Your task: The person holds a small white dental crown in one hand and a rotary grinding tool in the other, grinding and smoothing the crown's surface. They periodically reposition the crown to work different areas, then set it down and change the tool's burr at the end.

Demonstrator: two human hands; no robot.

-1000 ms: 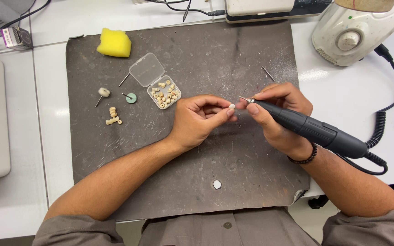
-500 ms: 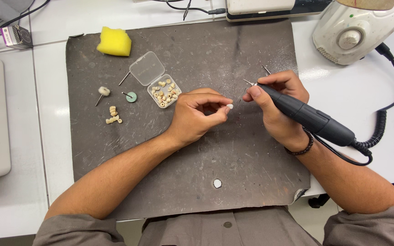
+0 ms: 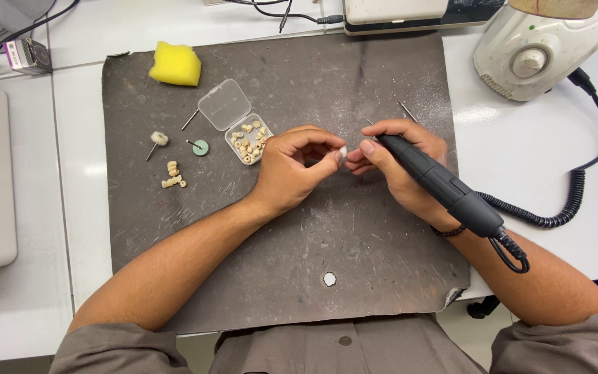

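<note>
My left hand pinches a tiny white tooth-shaped piece between thumb and fingertips over the dark grey work mat. My right hand grips a black rotary handpiece like a pen, and its fingertips touch the white piece too. The tool's thin bit points up and left, just behind the fingers. A coiled black cord runs from the handpiece toward the white motor unit.
A small clear open box of tooth pieces lies left of my hands. Near it sit a green disc bur, a white felt bur, a row of teeth and a yellow sponge. A white disc lies near the mat's front edge.
My right hand with the handpiece swung back in toward my left hand, and the fingertips now meet at the white piece. My left hand stayed nearly still.
</note>
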